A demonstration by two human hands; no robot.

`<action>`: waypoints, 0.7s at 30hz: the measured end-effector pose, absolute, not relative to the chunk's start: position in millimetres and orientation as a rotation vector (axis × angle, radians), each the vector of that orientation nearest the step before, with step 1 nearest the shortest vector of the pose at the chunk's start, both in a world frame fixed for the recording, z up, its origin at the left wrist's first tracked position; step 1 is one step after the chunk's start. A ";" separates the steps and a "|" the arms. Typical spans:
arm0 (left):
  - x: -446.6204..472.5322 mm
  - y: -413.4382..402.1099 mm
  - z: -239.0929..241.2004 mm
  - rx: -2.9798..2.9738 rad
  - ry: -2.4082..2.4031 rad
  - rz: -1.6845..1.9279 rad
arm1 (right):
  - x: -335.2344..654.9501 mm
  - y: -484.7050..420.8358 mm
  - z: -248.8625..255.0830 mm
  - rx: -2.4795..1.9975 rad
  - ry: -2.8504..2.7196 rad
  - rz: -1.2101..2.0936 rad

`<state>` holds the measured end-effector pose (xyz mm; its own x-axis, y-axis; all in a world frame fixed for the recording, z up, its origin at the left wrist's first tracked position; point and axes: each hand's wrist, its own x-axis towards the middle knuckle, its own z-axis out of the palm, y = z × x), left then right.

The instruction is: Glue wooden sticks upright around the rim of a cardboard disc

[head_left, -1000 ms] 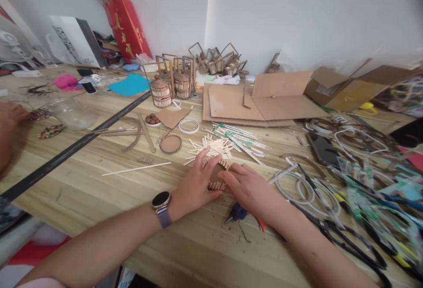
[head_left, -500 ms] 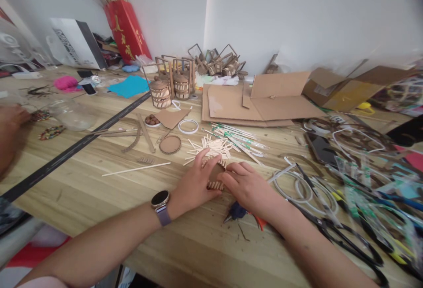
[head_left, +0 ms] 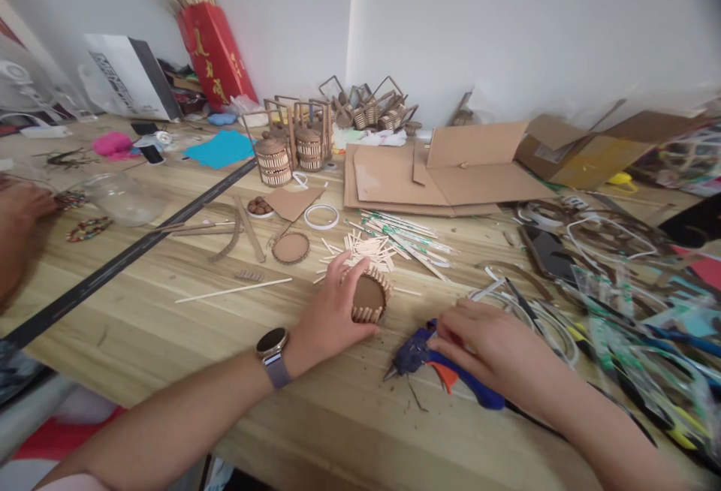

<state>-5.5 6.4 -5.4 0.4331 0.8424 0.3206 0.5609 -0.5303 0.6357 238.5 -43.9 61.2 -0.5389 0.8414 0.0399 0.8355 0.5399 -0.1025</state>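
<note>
Hands: L (head_left: 330, 312) snug round stick basket (head_left: 369, 297), R (head_left: 485, 344) half-shut on glue gun (head_left: 415, 356)

Soft, even light filled the scene, and the plain white wall (head_left: 507, 25) looked washed out. Only faint, soft-edged shadows lay on the pale wooden tabletop (head_left: 169, 326) under the left hand (head_left: 330, 318) and the blue plastic glue gun (head_left: 414, 353). The small round cardboard basket (head_left: 369, 297) at centre was sharp. Toward the edges the wide lens bent and smeared things, blurring another person's hand (head_left: 19, 228) at left and the clear plastic packets (head_left: 636, 311) at right.
</note>
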 end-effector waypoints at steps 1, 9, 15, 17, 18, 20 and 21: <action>-4.8 5.9 -6.3 2.254 1.205 0.885 | 244.3 -47.4 58.9 -1.572 -2.666 0.194; 0.2 2.8 -8.0 2.324 1.281 0.886 | 254.5 -58.0 42.9 -1.945 -2.469 0.789; 0.7 2.1 -7.8 2.340 1.308 0.861 | 253.5 -63.0 35.0 -1.893 -2.401 0.775; 0.7 2.2 -6.9 2.335 1.313 0.855 | 253.9 -64.2 33.7 -1.870 -2.356 0.785; 0.7 2.3 -6.4 2.329 1.314 0.851 | 254.2 -64.6 33.4 -1.850 -2.325 0.795; 0.5 2.5 -5.5 2.310 1.311 0.843 | 254.7 -64.8 33.8 -1.792 -2.242 0.797; 0.4 2.6 -5.2 2.303 1.306 0.839 | 254.7 -64.5 34.6 -1.755 -2.194 0.785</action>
